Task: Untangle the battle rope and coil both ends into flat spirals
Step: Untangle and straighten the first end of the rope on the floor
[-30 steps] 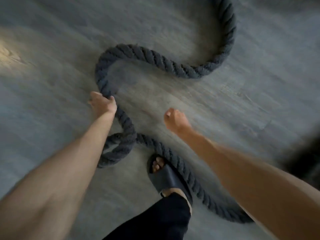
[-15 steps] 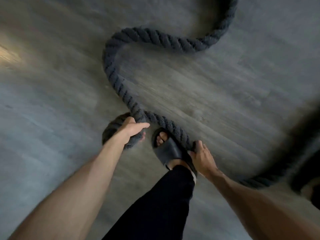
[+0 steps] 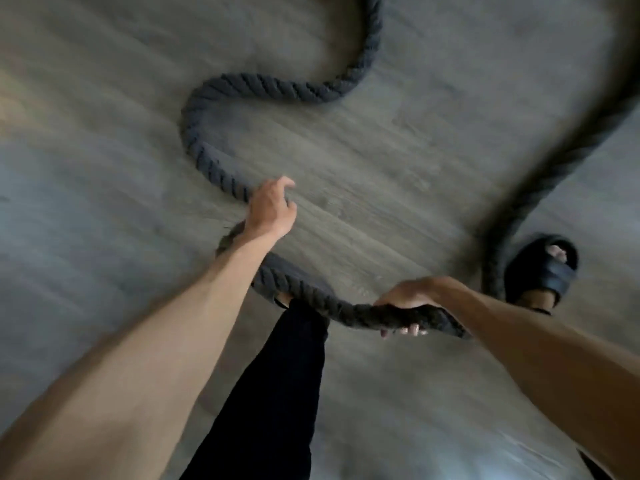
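Note:
A thick dark twisted battle rope [image 3: 263, 88] snakes in an S over the floor from the top centre down to my hands. My left hand [image 3: 272, 211] hovers over the rope where it bends into a small loop; its fingers are loosely curled and nothing shows between them. My right hand [image 3: 410, 301] grips a raised stretch of the rope from above, fingertips wrapped under it. Between my hands the rope sags in a shallow arc across my trouser leg. Another blurred stretch runs from the right edge down to my sandalled foot.
Grey wood-look floor [image 3: 398, 161] lies all around. My foot in a black sandal [image 3: 542, 271] stands at the right, touching the rope. My other leg in black trousers [image 3: 277, 393] is at bottom centre, its foot hidden under the rope.
My right hand has lifted its stretch of rope off the floor and moved right. My left hand has let go of the loop. The sandalled foot now stands further right.

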Motion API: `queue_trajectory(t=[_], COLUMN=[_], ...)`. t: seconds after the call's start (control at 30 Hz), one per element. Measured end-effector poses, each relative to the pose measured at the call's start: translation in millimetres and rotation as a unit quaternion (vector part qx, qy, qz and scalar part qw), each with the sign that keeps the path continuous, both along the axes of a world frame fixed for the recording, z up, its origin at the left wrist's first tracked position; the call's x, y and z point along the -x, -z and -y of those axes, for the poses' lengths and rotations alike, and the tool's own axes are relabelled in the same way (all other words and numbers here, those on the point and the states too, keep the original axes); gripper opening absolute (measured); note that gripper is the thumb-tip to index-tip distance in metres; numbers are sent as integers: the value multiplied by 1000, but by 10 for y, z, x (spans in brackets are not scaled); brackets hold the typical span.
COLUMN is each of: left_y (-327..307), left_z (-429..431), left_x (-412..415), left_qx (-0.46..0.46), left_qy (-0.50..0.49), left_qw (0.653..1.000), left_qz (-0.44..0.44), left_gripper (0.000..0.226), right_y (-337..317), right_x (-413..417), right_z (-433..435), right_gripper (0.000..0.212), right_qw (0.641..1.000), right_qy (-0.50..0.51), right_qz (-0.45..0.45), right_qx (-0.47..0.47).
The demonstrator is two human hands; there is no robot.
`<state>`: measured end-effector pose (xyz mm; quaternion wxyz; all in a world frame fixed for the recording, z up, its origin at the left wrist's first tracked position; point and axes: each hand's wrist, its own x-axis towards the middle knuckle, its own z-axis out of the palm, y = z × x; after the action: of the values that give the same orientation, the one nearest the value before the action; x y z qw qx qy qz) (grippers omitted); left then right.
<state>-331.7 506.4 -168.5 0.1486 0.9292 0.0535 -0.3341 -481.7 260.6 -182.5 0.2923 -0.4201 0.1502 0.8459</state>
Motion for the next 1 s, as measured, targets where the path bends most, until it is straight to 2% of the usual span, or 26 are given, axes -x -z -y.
queue_trajectory(t=[0.07, 0.13, 0.23, 0.3, 0.37, 0.4, 0.47, 0.53, 0.63, 0.7, 0.73, 0.83, 0.9, 0.93, 1.0], left_y=[-199, -393, -658, -814, -905, -929, -968, -990, -1043, -1132, -1173, -1240, -1198, -1165, -1151], left_z=[273, 535, 961, 1255, 1481, 1561, 1660, 1700, 1689, 1660, 1634, 1559, 1507, 1471, 1383], left_x=[393, 800, 1351, 1620, 1778, 1816, 1820, 1811, 1892, 1986, 2063, 2371, 2621, 2768, 3031], left_qx=[11, 22, 64, 68, 20, -11, -58, -81, -61, -56, -67, -83, -59, -48, -34], left_qy=[96, 139, 72, -16, -21, -3, -5, -20, -15, -31, -38, -36, -18, -23, -58], left_qw=[993, 977, 962, 969, 981, 981, 977, 970, 939, 899, 887, 885, 902, 926, 980], left_qz=[-63, -161, -254, -236, -194, -193, -203, -228, -337, -434, -456, -456, -427, -375, -189], left_gripper=[42, 46, 28, 40, 49, 52, 63, 70, 71, 68, 65, 58, 55, 49, 32], right_y=[-225, -423, -688, -855, -940, -951, -1000, -995, -984, -1026, -1052, -1102, -1121, -1131, -1150], right_x=[-150, -256, -317, -279, -191, -120, 49, 311, 751, 1029, 1156, 1505, 1693, 1769, 1890], right_z=[117, 249, 509, 712, 919, 1028, 1229, 1391, 1532, 1573, 1578, 1532, 1467, 1429, 1352], right_gripper=[39, 38, 41, 49, 61, 68, 81, 90, 78, 64, 58, 50, 54, 52, 52], right_qw=[999, 998, 1000, 999, 993, 980, 931, 914, 893, 853, 828, 756, 750, 754, 757], right_qy=[-25, -33, -12, 5, 0, -32, -102, -94, -64, -46, -55, -117, -141, -152, -152], right_qz=[-36, -34, 9, 40, 114, 193, 348, 395, 445, 520, 558, 637, 635, 628, 628], right_qx=[-31, -43, -23, -1, 17, 25, 30, 21, 22, 14, 0, -88, -117, -116, -99])
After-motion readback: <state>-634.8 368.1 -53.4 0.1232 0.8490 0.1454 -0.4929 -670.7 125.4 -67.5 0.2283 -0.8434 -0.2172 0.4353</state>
